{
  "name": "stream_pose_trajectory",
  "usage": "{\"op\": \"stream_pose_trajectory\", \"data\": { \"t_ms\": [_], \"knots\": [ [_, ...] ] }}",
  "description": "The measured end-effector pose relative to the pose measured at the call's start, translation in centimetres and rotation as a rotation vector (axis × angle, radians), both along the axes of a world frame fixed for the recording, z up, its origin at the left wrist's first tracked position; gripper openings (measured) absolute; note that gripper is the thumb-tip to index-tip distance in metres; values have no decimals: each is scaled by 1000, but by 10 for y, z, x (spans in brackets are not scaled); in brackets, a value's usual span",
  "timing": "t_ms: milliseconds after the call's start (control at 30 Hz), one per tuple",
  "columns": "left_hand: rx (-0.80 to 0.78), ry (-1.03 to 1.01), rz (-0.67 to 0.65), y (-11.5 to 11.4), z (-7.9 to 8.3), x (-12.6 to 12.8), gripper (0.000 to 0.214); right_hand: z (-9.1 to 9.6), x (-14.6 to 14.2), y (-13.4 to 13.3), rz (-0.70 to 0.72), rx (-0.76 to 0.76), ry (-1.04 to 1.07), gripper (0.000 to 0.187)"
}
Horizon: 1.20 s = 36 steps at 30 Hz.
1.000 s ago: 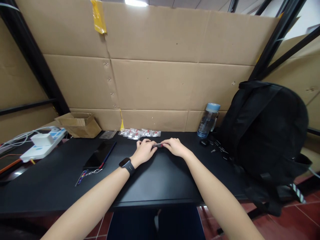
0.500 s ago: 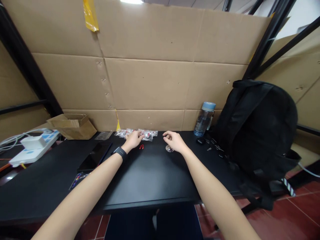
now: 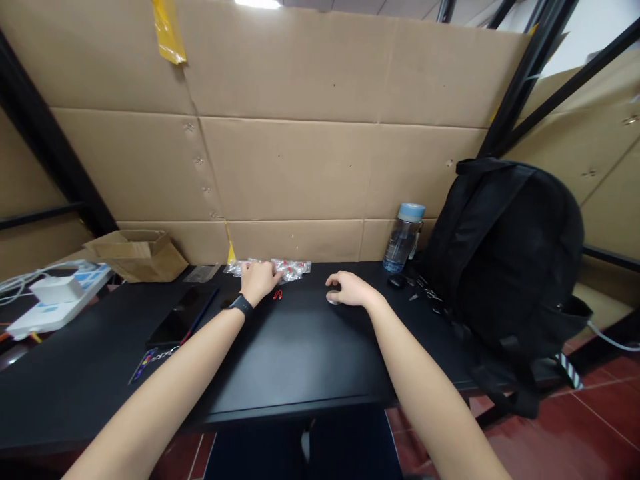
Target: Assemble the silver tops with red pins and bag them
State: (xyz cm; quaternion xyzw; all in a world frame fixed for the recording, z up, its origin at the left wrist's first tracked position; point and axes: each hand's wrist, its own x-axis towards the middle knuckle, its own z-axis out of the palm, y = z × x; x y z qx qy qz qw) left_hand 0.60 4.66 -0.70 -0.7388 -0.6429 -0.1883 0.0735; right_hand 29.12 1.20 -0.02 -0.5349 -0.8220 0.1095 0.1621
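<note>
My left hand (image 3: 257, 280), with a black watch at the wrist, lies with fingers stretched over a pile of small clear bags holding red parts (image 3: 293, 268) at the back of the black table (image 3: 280, 360). A tiny red piece (image 3: 277, 294) lies just right of that hand. My right hand (image 3: 350, 289) rests further right, fingers curled down onto a small round silvery piece (image 3: 332, 298) on the table top.
A blue-capped water bottle (image 3: 404, 237) and a big black backpack (image 3: 505, 267) stand at the right, small dark bits (image 3: 397, 281) between them. A phone (image 3: 183, 313), a keychain strap (image 3: 150, 360), a cardboard box (image 3: 135, 252) and a white power strip (image 3: 50, 300) lie left. Cardboard wall behind.
A second ago both hands held a small dark piece together at mid-table. They have separated: the left went back to the bags, the right came down onto the silvery piece.
</note>
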Motion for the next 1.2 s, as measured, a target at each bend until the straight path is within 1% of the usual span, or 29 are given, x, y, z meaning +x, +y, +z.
{"op": "stream_pose_trajectory", "data": {
  "t_ms": [67,100,200,267,367,467,533,667,833,967,1067,1200],
  "knots": [
    [-60,4,-70,-9,3,-2,38,0,3,0,31,-53,-61,45],
    [-83,6,-110,-15,3,-3,37,-1,4,0,37,-77,-71,48],
    [-83,0,-205,-31,-1,-4,30,-1,4,0,33,-127,-53,45],
    [-81,-9,-230,-40,-5,-5,21,-1,2,0,29,-140,-34,42],
    [-128,-18,-257,-47,-7,-4,12,-1,1,-1,18,-130,-27,39],
    [-161,-23,-297,-51,-6,-2,16,-2,0,-1,-1,-114,-27,36],
    [-154,-19,-336,-53,-4,-1,19,-3,0,-1,-16,-108,-29,36],
    [-121,-56,-393,-55,-1,2,16,-4,-4,-2,-52,-73,-73,40],
    [-137,-144,-424,-58,2,7,11,-2,-7,-6,-41,9,-171,46],
    [-109,-195,-399,-59,3,10,7,-1,-7,-8,29,-23,-190,49],
    [-100,-218,-372,-59,2,11,10,-1,-6,-8,71,-40,-192,50],
    [-103,-295,-358,-57,1,12,12,2,-7,-9,42,-32,-200,49]
  ]
}}
